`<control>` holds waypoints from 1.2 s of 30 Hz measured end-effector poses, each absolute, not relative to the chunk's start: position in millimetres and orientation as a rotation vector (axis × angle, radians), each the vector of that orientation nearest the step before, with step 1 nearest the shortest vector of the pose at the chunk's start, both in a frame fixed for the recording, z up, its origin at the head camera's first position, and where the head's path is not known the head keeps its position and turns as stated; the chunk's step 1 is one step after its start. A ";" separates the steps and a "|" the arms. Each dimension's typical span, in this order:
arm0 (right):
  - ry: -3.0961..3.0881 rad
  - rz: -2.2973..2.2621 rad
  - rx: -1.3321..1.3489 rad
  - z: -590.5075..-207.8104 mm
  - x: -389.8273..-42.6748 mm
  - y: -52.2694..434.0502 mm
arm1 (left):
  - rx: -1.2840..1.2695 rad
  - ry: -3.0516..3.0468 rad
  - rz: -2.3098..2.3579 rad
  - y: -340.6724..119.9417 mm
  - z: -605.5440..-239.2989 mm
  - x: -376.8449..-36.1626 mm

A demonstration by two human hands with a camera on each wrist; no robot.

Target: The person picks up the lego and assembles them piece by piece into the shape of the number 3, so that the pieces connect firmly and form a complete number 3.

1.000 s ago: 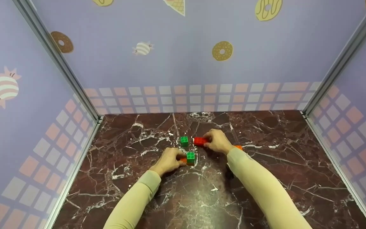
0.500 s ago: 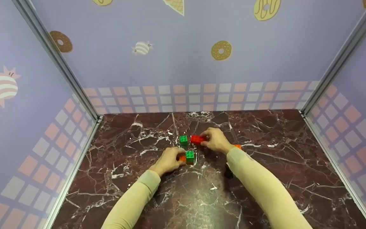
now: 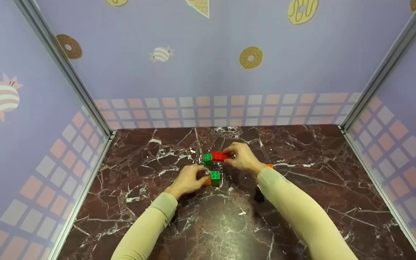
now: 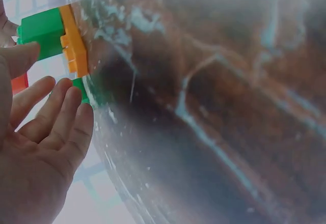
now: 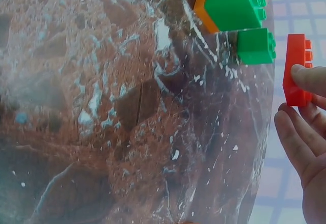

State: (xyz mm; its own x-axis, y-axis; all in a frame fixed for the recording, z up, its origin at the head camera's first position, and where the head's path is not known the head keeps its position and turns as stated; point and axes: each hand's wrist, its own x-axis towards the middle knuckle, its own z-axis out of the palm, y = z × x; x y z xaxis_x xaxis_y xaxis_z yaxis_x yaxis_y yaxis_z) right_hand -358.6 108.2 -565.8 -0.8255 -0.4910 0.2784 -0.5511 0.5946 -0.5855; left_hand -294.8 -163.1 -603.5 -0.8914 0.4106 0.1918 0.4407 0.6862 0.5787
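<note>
Mid-counter, the right hand pinches a red brick (lifted); the left hand grips a green-on-orange stack.

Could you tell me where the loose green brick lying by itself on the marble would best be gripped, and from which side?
Probably pinch the green brick across its two flat side faces, coming from above: its studs face up and it sits flat. Its right side is crowded by the red brick that the right hand holds, so the front and back faces look freer.

Both hands curled, pinching
</note>
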 end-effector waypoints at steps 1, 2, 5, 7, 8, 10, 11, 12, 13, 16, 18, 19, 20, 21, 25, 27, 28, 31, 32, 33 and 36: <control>-2.725 1.060 0.897 -565.3 -357.9 107.2 | -0.701 -2.826 -0.997 -163.9 -602.5 -295.1; -2.727 1.074 0.897 -564.9 -357.1 106.2 | -0.683 -2.811 -1.006 -164.4 -601.2 -295.4; -2.732 1.119 0.895 -564.4 -354.4 103.2 | -0.635 -2.763 -1.082 -165.4 -597.1 -296.7; -2.730 1.135 0.903 -564.0 -352.5 101.3 | -0.605 -2.737 -1.134 -165.7 -595.1 -297.5; -2.727 1.132 0.909 -563.8 -351.6 100.5 | -0.594 -2.725 -1.160 -165.7 -594.1 -297.8; -2.717 1.132 0.933 -563.8 -349.9 98.9 | -0.579 -2.707 -1.186 -166.1 -593.4 -298.1; -2.717 1.131 0.944 -563.5 -349.1 98.2 | -0.573 -2.702 -1.192 -166.3 -593.0 -298.1; -2.718 1.137 0.955 -563.3 -348.2 97.2 | -0.571 -2.694 -1.199 -166.4 -592.8 -297.8; -2.717 1.136 0.968 -563.2 -347.4 96.5 | -0.572 -2.685 -1.212 -166.4 -592.4 -297.6; -2.718 1.156 1.003 -562.1 -344.8 94.1 | -0.573 -2.669 -1.224 -165.5 -590.0 -296.5; -2.713 1.176 1.028 -561.3 -343.3 92.2 | -0.577 -2.659 -1.216 -164.2 -588.2 -296.1; -2.711 1.187 1.039 -560.7 -342.3 91.2 | -0.577 -2.659 -1.206 -163.6 -587.2 -296.0; -2.709 1.206 1.048 -560.1 -341.4 90.2 | -0.574 -2.663 -1.195 -162.8 -586.2 -295.9; -2.707 1.212 1.058 -559.5 -340.4 89.5 | -0.574 -2.665 -1.190 -162.0 -585.5 -295.8; -2.708 1.203 1.092 -558.5 -337.3 86.6 | -0.581 -2.666 -1.188 -159.8 -582.6 -295.4; -2.711 1.176 1.109 -558.8 -335.4 85.4 | -0.595 -2.653 -1.195 -159.0 -582.7 -295.2; -2.709 1.170 1.118 -559.0 -334.4 84.8 | -0.607 -2.644 -1.196 -158.7 -582.7 -295.0; -2.699 1.162 1.149 -560.3 -332.2 83.1 | -0.645 -2.622 -1.179 -158.6 -583.4 -293.7; -2.693 1.162 1.163 -560.6 -331.8 83.1 | -0.650 -2.619 -1.166 -158.7 -583.6 -293.2; -2.686 1.164 1.172 -561.3 -331.6 83.1 | -0.652 -2.617 -1.157 -158.6 -583.7 -292.6; -2.660 1.168 1.195 -564.3 -330.7 85.2 | -0.659 -2.611 -1.145 -157.6 -585.6 -291.4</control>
